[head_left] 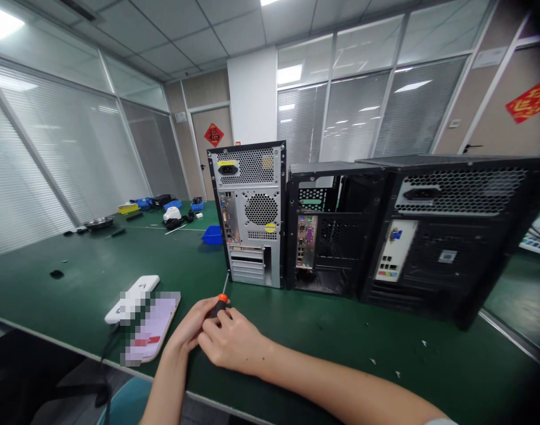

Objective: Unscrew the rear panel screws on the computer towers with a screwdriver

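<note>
Both my hands meet low in the middle of the view over the green table (75, 277). My left hand (190, 326) and my right hand (231, 345) are closed together round a screwdriver (219, 304) with a black and orange handle. Its thin shaft points up and away toward the bottom corner of a silver computer case (251, 213), which stands upright with its rear panel facing me. To its right stand two black computer cases (334, 227) (455, 233), also rear side toward me.
A phone (152, 327) and a white device (132, 298) lie left of my hands near the table edge. Blue bins (212, 235), a metal bowl (98, 223) and tools sit farther back. Small screws (398, 373) lie at the right. Glass partitions surround the room.
</note>
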`<move>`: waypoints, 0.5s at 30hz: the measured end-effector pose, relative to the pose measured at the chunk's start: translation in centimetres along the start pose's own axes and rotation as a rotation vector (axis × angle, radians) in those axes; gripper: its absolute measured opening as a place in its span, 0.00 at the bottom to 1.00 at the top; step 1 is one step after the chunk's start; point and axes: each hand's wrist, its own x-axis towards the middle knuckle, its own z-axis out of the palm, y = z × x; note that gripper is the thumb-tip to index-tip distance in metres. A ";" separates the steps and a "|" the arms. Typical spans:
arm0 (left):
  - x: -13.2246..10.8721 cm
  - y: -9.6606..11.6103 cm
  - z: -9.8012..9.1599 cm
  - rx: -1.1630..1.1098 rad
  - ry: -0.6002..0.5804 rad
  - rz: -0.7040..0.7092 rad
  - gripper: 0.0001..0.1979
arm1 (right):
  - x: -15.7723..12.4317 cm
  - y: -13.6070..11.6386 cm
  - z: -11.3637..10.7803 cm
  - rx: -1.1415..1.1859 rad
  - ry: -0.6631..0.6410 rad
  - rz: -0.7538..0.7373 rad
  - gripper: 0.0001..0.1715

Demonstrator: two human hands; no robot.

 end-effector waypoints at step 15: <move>0.1 -0.1 0.1 0.051 0.038 0.052 0.16 | -0.3 -0.1 -0.2 -0.024 0.021 0.043 0.07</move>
